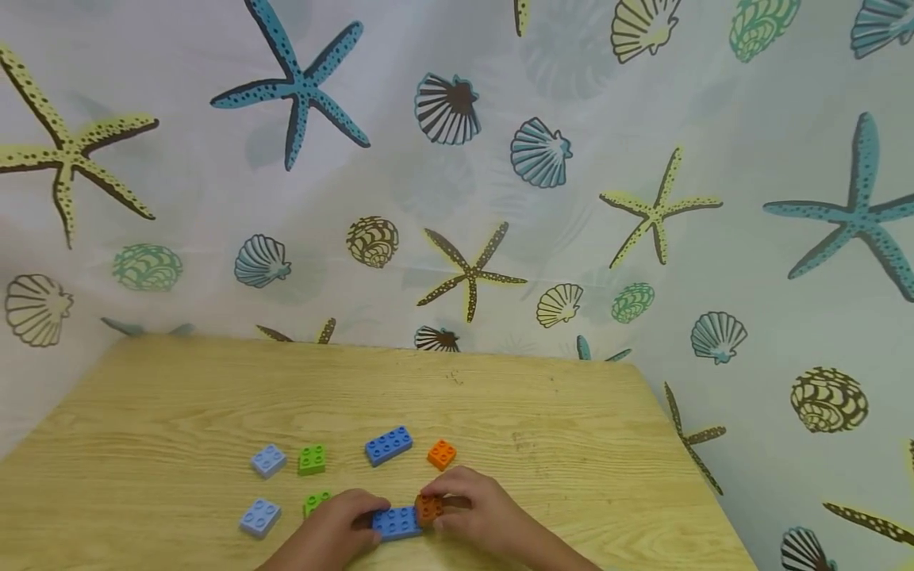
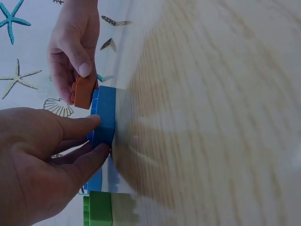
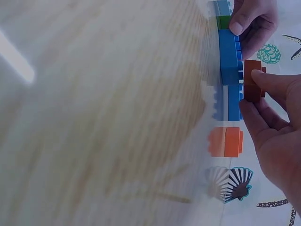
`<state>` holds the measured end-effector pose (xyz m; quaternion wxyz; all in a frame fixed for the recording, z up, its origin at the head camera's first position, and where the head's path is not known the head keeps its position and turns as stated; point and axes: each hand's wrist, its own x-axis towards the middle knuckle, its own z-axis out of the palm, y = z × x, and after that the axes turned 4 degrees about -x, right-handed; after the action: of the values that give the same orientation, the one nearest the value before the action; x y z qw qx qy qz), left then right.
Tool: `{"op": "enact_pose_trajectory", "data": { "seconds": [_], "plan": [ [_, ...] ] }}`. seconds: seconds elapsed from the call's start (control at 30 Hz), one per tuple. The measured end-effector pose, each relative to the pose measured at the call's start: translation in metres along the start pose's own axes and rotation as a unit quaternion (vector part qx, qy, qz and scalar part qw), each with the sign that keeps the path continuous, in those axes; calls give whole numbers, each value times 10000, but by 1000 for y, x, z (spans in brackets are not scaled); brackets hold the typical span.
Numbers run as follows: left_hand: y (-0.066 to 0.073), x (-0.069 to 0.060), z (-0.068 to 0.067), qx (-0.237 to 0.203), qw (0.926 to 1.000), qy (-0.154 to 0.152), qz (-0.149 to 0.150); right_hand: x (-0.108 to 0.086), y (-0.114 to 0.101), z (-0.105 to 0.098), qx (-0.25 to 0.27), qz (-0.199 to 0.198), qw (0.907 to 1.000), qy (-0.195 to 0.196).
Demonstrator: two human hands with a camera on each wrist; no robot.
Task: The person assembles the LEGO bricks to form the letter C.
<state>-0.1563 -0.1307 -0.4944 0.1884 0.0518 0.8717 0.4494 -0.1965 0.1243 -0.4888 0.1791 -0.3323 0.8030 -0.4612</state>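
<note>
My left hand [image 1: 334,525] holds a blue toy building brick [image 1: 397,524] by its left end, thumb and fingers on opposite sides. The brick lies on the table, studs up. In my right hand [image 1: 480,507] an orange-brown square brick [image 1: 428,510] is pinched between thumb and fingers. It hovers just over the blue brick's right end. From the right wrist view, the orange-brown brick [image 3: 251,87] sits right at the tops of the studs of the blue brick [image 3: 229,56]; whether they touch I cannot tell.
Behind the hands lie a second long blue brick [image 1: 389,446] and a bright orange brick [image 1: 442,454]. To the left are two light blue bricks [image 1: 260,517] and two green bricks [image 1: 312,459], one partly behind my left hand. A patterned curtain [image 1: 500,198] borders the wooden table [image 1: 571,444].
</note>
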Motion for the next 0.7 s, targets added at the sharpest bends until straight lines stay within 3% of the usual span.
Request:
{"op": "enact_pose_trajectory", "data": {
  "seconds": [0.17,0.4,0.7],
  "plan": [
    [2,5,0,-93,9999,-63,41,0,1,-2,-638,-67,9979,14],
    [3,7,0,-119,9999,-2,60,1,2,-4,-992,-122,9950,-51],
    [3,7,-2,-145,9997,58,202,6,-3,-4,-1219,-493,9913,-93]
  ]
}}
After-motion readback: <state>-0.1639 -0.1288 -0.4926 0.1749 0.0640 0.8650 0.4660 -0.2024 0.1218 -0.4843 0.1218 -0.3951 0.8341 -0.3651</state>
